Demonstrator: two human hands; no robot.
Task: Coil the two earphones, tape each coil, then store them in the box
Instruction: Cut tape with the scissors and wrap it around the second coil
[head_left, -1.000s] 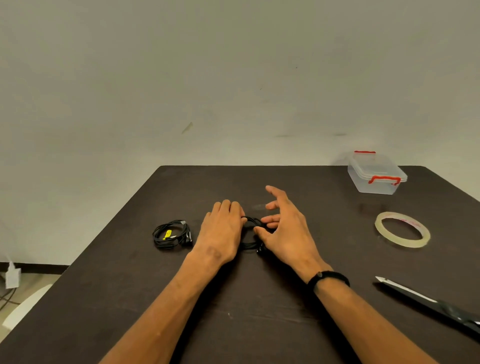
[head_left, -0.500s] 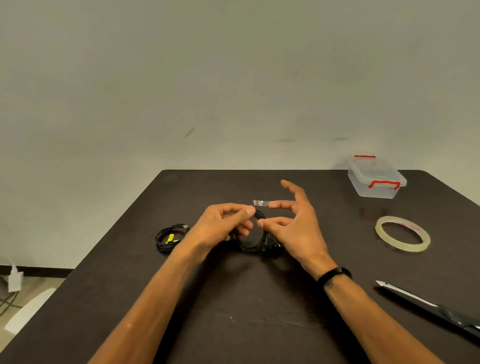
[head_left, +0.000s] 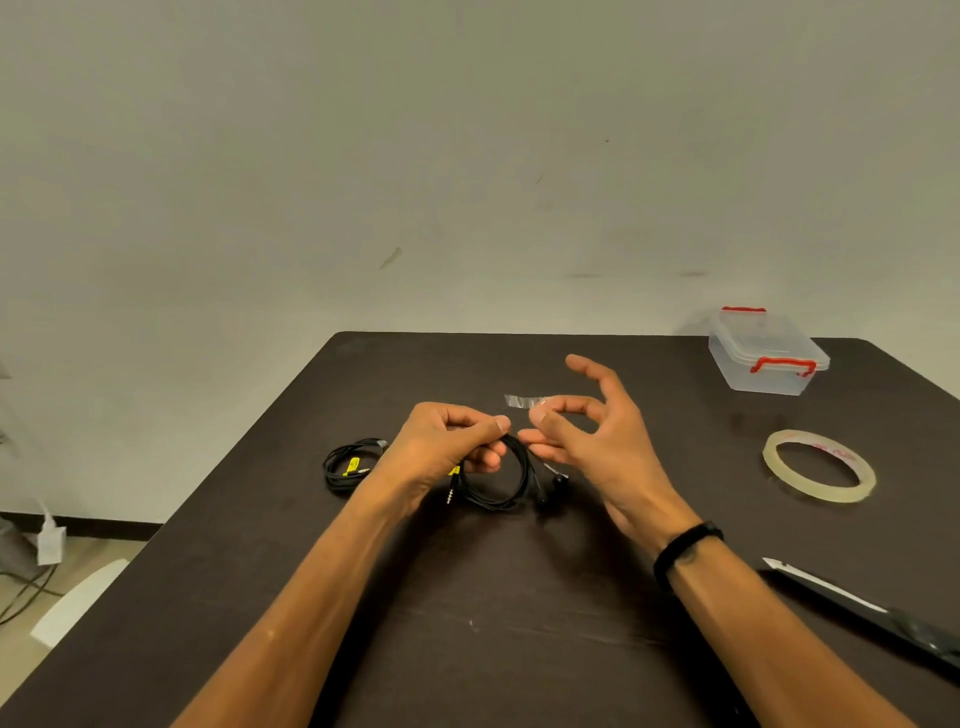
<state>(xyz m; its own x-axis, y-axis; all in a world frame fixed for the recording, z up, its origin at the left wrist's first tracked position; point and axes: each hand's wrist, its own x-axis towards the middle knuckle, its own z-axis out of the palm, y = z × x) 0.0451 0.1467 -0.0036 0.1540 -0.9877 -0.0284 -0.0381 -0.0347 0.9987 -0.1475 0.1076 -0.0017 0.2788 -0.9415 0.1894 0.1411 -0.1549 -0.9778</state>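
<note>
Box (head_left: 768, 358) lidded, latches shut, contents unclear, far right on table (head_left: 519, 597)

Dark table (head_left: 519, 649), plain grey wall (head_left: 467, 156)

black earphone coil (head_left: 498, 475) held upright | second coil (head_left: 349, 466) flat, left | tape strip (head_left: 524, 400); clear box (head_left: 768, 356) shut, far right

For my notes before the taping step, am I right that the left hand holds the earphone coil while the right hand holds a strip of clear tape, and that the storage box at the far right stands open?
Not quite: the head view shows the box closed, its lid on with the red latches down. The rest holds: the left hand grips the earphone coil, and the right hand holds the tape strip.
</note>
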